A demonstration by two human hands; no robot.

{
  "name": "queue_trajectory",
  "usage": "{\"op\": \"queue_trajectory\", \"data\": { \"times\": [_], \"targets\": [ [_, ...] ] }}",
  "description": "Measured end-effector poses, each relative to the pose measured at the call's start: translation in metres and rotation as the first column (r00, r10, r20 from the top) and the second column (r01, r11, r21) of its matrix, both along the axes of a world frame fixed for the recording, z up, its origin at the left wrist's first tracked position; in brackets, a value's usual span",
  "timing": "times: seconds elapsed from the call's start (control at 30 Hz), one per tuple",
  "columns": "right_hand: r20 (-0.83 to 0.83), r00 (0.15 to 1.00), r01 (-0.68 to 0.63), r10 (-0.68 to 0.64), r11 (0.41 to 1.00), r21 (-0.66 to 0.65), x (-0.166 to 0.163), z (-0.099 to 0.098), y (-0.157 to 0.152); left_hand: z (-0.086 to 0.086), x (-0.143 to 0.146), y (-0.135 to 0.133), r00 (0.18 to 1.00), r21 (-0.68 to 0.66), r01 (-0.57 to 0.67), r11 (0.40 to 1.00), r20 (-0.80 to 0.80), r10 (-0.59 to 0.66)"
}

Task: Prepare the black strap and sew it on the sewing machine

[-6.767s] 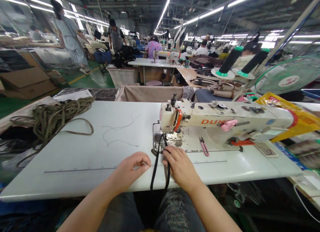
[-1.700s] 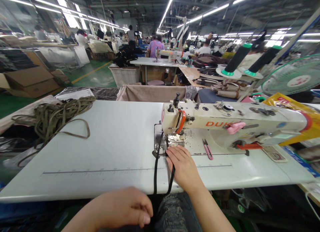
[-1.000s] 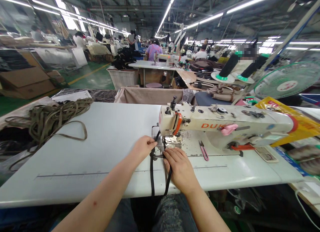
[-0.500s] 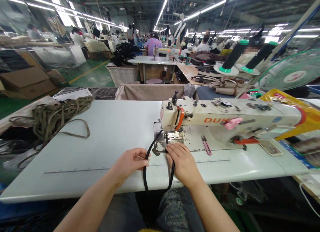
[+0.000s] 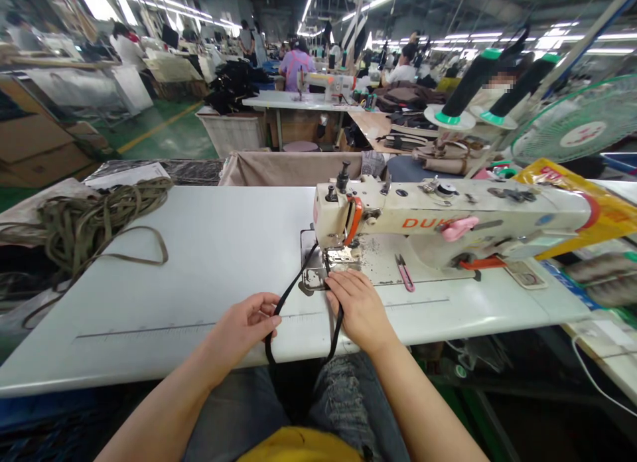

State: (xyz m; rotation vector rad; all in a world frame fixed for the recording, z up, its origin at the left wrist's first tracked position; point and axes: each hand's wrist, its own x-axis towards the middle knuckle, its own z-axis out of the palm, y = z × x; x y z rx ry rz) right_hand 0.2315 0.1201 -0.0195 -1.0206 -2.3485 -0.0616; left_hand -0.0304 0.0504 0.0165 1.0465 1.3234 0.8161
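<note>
A cream sewing machine [image 5: 438,223] stands on a white table [image 5: 199,263]. A black strap [image 5: 291,291] runs from under the machine's needle down over the table's front edge. My left hand [image 5: 243,329] pinches this strap and holds it out to the left of the needle. My right hand [image 5: 358,309] lies flat on the strap's other run, fingertips just before the presser foot [image 5: 338,257].
A pile of olive webbing [image 5: 89,216] lies at the table's left end. Pink thread snips [image 5: 404,273] rest on the machine bed. A yellow bag [image 5: 597,210] and a fan [image 5: 577,123] stand at the right. Other people work at tables behind.
My left hand came up from below the table, took the strap near the needle and drew it back and leftward. My right hand stayed by the presser foot.
</note>
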Motion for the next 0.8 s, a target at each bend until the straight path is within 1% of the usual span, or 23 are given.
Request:
{"op": "queue_trajectory", "data": {
  "times": [0.07,0.17,0.3,0.43,0.57,0.63,0.7,0.8],
  "targets": [
    [-0.001,1.000,-0.001,0.001,1.000,0.003,0.000,-0.001,0.000,0.000,0.002,0.000,1.000,0.001,-0.008,1.000,-0.002,0.008],
    [0.002,1.000,-0.003,0.003,1.000,0.013,0.000,0.000,0.000,-0.002,0.005,0.001,1.000,-0.035,0.006,0.999,0.015,-0.006],
    [0.011,1.000,-0.001,0.001,1.000,0.010,-0.001,0.002,-0.001,-0.005,0.007,-0.003,0.995,-0.057,0.096,0.994,0.023,-0.095],
    [0.007,1.000,0.001,-0.002,1.000,0.012,-0.001,0.003,-0.001,-0.011,0.003,-0.014,0.991,-0.054,0.129,0.990,-0.031,-0.130],
    [0.007,1.000,0.005,-0.005,1.000,0.030,-0.001,0.003,-0.001,-0.021,-0.005,-0.029,0.987,-0.073,0.157,0.985,0.040,-0.155],
    [0.006,1.000,0.008,-0.008,0.999,0.033,-0.001,0.002,-0.001,-0.024,-0.009,-0.037,0.983,-0.075,0.180,0.981,0.040,-0.178],
    [0.002,1.000,0.008,-0.008,0.999,0.032,-0.001,0.002,-0.001,-0.023,-0.012,-0.043,0.976,-0.097,0.215,0.972,-0.006,-0.216],
    [0.001,1.000,0.000,0.000,1.000,0.025,0.000,0.002,-0.001,-0.012,-0.015,-0.051,0.935,-0.157,0.303,0.940,-0.143,-0.325]
  ]
}}
